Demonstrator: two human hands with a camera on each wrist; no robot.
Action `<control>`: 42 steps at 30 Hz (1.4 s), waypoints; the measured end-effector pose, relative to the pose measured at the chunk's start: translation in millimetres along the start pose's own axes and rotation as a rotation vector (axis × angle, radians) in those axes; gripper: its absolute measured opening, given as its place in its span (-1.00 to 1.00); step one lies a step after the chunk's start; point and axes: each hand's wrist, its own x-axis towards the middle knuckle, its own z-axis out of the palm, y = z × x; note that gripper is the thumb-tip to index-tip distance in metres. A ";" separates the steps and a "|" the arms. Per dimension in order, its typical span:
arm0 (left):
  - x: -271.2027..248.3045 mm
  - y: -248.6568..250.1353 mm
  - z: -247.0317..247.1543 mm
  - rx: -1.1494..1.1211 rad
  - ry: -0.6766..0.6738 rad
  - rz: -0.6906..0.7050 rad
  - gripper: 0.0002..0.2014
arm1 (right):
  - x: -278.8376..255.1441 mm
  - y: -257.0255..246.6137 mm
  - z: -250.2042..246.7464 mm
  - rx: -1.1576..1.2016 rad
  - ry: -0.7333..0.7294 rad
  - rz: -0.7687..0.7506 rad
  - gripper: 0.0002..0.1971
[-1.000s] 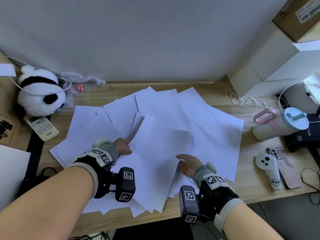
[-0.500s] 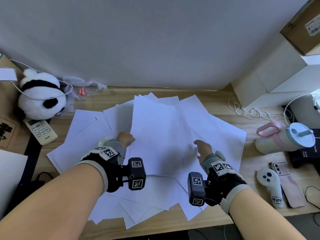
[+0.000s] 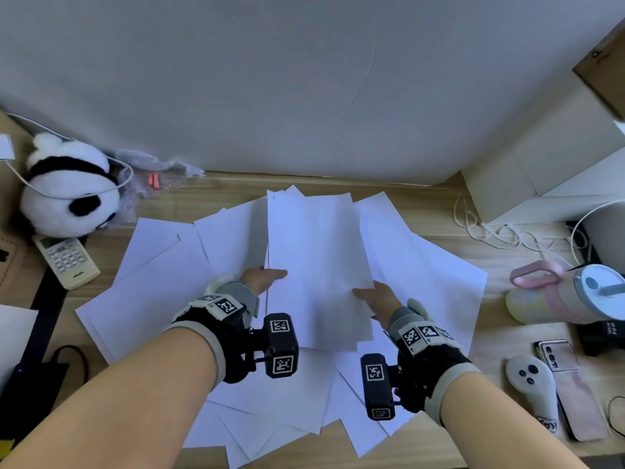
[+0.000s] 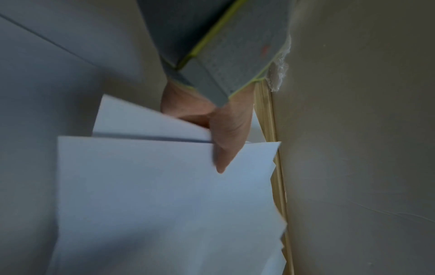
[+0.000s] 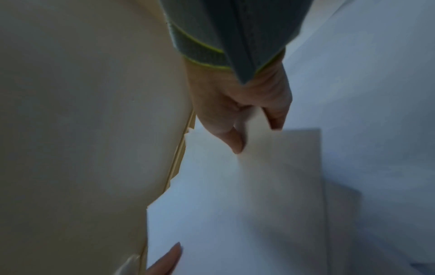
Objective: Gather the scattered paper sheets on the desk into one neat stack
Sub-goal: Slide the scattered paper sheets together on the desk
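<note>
Many white paper sheets point(image 3: 148, 299) lie fanned and overlapping across the wooden desk point(image 3: 422, 201). In the middle, a squared bundle of sheets point(image 3: 318, 265) points lengthways toward the wall, on top of the others. My left hand point(image 3: 265, 278) pinches its left edge, thumb on top; the left wrist view shows the thumb point(image 4: 226, 141) pressing the bundle point(image 4: 153, 195). My right hand point(image 3: 373, 296) pinches the right edge. In the right wrist view the thumb point(image 5: 226, 134) lies on the paper point(image 5: 235, 204), the fingers under it.
A panda plush point(image 3: 67, 187), a remote point(image 3: 66, 260) and a plastic bag point(image 3: 155, 174) sit at the left. At the right are white boxes point(image 3: 541, 164), cables point(image 3: 490, 231), a pink-handled tumbler point(image 3: 568, 292), a white controller point(image 3: 532, 384) and a phone point(image 3: 571, 384).
The tilted sheet I held has swung round and now lies square with others as one bundle. My right hand moved up to its right edge and pinched it.
</note>
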 end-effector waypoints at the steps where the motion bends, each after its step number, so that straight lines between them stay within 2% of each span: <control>1: -1.1 -0.5 -1.9 0.019 -0.027 0.002 -0.45 | -0.1 1.2 2.1 -0.029 -0.039 0.005 -0.64; 4: -4.4 -5.9 -10.8 0.198 -0.013 -0.011 -0.52 | -5.4 8.4 2.6 -0.044 -0.256 0.070 -0.83; 6: -4.8 -12.9 -20.3 0.178 0.091 -0.040 -0.65 | -7.7 10.8 -3.5 0.002 -0.234 0.064 -0.92; 7: -9.5 -14.7 -26.6 0.188 0.105 -0.042 -0.72 | -5.1 12.7 -8.2 0.031 -0.132 0.024 -0.89; 9: -4.0 -26.2 -36.7 0.288 0.161 -0.053 -0.65 | 5.6 18.6 -21.1 0.044 0.172 -0.038 -0.87; 10: -3.5 -29.8 -41.7 0.328 0.196 -0.036 -0.63 | 9.9 20.7 -27.5 0.029 0.304 -0.035 -0.77; 11: -5.8 -31.1 -47.1 0.278 0.235 -0.054 -0.63 | 11.9 22.2 -32.6 -0.019 0.404 -0.008 -0.64; 13: -3.2 -39.3 -56.1 0.301 0.258 -0.060 -0.59 | 12.9 28.2 -40.9 -0.160 0.491 0.068 -0.43; 15: 0.0 -45.9 -62.2 0.325 0.286 -0.109 -0.66 | 13.9 34.1 -45.3 -0.292 0.473 0.094 -0.31; 16: -2.7 -46.2 -64.6 0.302 0.316 -0.124 -0.69 | 13.6 36.3 -46.1 -0.334 0.442 0.096 -0.32; 18: -5.0 -48.3 -64.1 0.425 0.342 -0.052 -0.61 | 14.2 43.1 -46.8 -0.373 0.383 0.086 -0.54; 20: -7.0 -49.7 -59.5 0.498 0.331 -0.046 -0.60 | 11.7 44.6 -45.0 -0.433 0.310 0.055 -0.87; 21: -10.9 -48.5 -56.4 0.571 0.311 -0.045 -0.60 | 9.9 44.2 -43.7 -0.452 0.267 0.043 -0.97; 23: -8.6 -48.2 -53.5 0.612 0.270 -0.008 -0.60 | 2.2 39.8 -38.9 -0.477 0.158 0.043 -0.80; 25: -6.1 -50.8 -50.2 0.465 0.293 -0.102 -0.60 | -7.4 33.5 -32.1 -0.504 0.107 0.044 -0.60; 26: -3.9 -54.2 -51.0 0.464 0.262 -0.109 -0.60 | -11.9 29.8 -29.0 -0.508 0.087 0.047 -0.55; 27: -1.9 -55.3 -50.1 0.425 0.290 -0.108 -0.58 | -16.2 28.4 -25.6 -0.487 0.073 0.051 -0.53; 29: 6.6 -58.7 -52.9 0.428 0.371 -0.137 -0.53 | -20.1 30.4 -17.8 -0.379 0.080 0.056 -0.53; 31: 10.0 -60.0 -53.1 0.438 0.350 -0.153 -0.54 | -24.0 35.6 -5.8 -0.166 0.057 0.046 -0.53; 33: 1.5 -55.4 -50.1 0.418 0.314 -0.138 -0.83 | -23.0 43.0 7.6 0.049 0.050 0.065 -0.44; 35: -3.4 -58.7 -44.6 0.423 0.283 -0.131 -0.68 | -26.2 47.9 21.9 0.066 0.002 0.065 -0.34; 36: -5.1 -59.3 -42.4 0.426 0.252 -0.149 -0.68 | -26.2 49.5 28.6 0.047 -0.012 0.060 -0.35; 38: -12.9 -59.6 -37.7 0.424 0.138 -0.161 -0.84 | -28.1 50.6 36.8 0.048 0.017 0.051 -0.39; 41: -12.5 -68.1 -33.8 0.296 -0.057 -0.063 -0.52 | -30.4 50.6 36.3 0.085 0.069 0.001 -0.52; 42: -17.6 -68.4 -31.3 0.272 -0.119 -0.053 -0.49 | -32.4 49.5 34.5 0.085 0.068 -0.020 -0.58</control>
